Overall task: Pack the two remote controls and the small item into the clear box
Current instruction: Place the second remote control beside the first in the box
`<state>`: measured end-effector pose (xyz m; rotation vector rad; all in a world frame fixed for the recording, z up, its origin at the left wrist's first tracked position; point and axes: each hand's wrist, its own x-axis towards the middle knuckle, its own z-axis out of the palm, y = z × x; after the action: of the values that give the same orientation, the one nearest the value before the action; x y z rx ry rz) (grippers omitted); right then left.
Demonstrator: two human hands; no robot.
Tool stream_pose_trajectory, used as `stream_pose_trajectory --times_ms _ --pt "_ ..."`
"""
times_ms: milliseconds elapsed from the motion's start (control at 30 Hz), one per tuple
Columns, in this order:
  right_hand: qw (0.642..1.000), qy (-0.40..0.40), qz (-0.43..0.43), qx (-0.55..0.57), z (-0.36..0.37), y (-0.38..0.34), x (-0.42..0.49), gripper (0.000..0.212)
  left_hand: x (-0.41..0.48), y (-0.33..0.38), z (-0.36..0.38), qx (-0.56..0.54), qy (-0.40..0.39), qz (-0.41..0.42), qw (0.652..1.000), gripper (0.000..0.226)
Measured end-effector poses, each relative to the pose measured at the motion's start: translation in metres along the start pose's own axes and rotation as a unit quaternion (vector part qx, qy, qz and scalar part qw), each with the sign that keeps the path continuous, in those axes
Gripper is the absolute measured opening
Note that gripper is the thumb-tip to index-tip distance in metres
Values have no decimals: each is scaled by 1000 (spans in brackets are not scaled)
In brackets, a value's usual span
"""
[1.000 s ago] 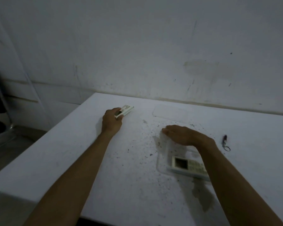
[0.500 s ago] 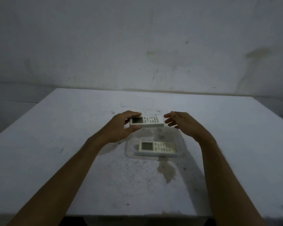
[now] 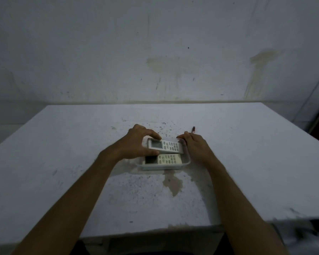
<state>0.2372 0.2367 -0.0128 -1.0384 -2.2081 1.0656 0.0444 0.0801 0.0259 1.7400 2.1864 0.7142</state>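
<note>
White remote point(image 3: 165, 145): pinched at its screen end by my left hand point(image 3: 134, 144), over the clear box point(image 3: 187, 160).
Right hand point(image 3: 196, 144): fingers loosely apart, against the box's right rim.

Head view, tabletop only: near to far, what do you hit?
Brown stain → clear box front wall → remote lying in the box → second remote, held by the left hand → small dark item on the table, beyond the right hand.

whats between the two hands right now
In the head view, the upper remote spans the gap, held by the left hand over the clear box; the right hand rests at the box's right rim.
</note>
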Motion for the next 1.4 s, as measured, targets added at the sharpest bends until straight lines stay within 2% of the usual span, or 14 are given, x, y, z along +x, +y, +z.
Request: stream_pose_trajectory --times_ms 100,300,533,600,700,900,1033,1200,1267,1333,1400 --pt "999 51 -4 1 7 1 -4 49 -1 7 3 10 2 7 1000 49" --pt "998 67 -6 16 8 4 -8 47 -7 6 4 13 -18 12 1000 38" --pt "997 70 -2 33 9 7 -8 46 -34 -3 -5 73 110 22 991 19" --pt "997 75 -5 28 9 6 -8 45 -44 -10 2 81 140 18 987 26" --pt "996 80 -5 24 9 5 -9 44 -53 -18 17 118 164 20 979 52" --pt "996 87 -21 14 8 2 -11 44 -51 -17 28 70 113 19 991 68" --pt "996 88 -18 13 8 4 -9 44 -43 -22 22 108 150 23 983 68" --pt "995 92 -24 16 10 6 -10 46 -32 -13 24 67 73 -34 994 64" --pt "995 97 -22 16 10 6 -10 45 -30 -8 21 38 68 -57 995 64" --pt "995 98 -21 16 10 5 -11 43 -27 -6 19 63 106 -42 991 65" --pt "993 116 -21 26 8 4 -11 37 -21 -6 19 92 185 2 978 65"
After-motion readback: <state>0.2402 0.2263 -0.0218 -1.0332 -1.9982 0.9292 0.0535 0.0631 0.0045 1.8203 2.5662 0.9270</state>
